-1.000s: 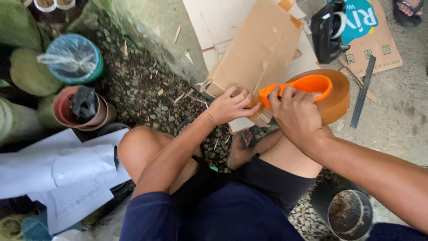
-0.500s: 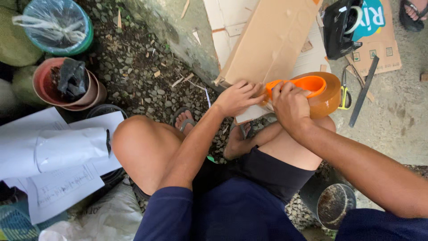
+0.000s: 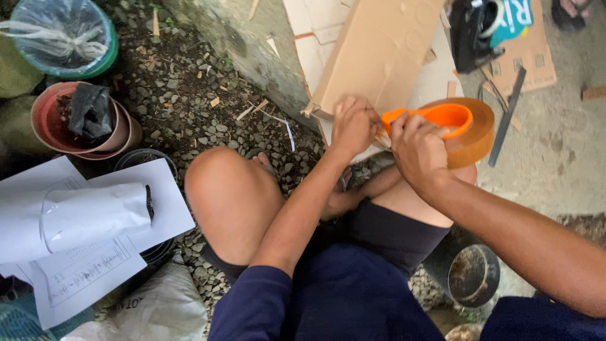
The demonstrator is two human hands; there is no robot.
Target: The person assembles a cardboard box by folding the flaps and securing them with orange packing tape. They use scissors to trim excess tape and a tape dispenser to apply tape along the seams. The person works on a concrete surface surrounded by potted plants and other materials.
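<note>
Seated over gravel ground (image 3: 189,107) beside a concrete slab (image 3: 555,145). Right hand (image 3: 420,148) closed around orange tape dispenser (image 3: 451,126), above the knee. Left hand (image 3: 353,123) pinches cardboard sheet (image 3: 379,50) at its lower edge. White papers (image 3: 82,227) lie left.

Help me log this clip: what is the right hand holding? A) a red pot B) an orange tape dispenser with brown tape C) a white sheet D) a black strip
B: the right hand grips the orange dispenser carrying a brown tape roll, while the left hand pinches at the cardboard edge beside it.
</note>
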